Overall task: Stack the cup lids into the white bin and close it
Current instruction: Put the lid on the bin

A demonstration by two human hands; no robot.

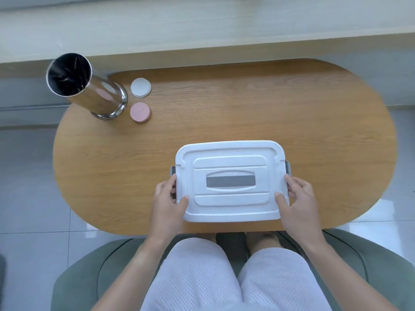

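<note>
From the head camera, the white bin (230,180) sat lidded at the table's (314,122) near edge. The left hand (168,198) and right hand (296,196) gripped its ends, thumbs on top, fingers curled round the sides. A white lid (141,87) and a pink lid (140,112) lay far left beside a steel cup (87,86); the pink lid's writing was unreadable.

Both forearms reach forward from the lap — the left hand (167,202) and right hand (297,196) face each other, thumbs lying flat on top, fingers curled down over opposite ends — gripping.
</note>
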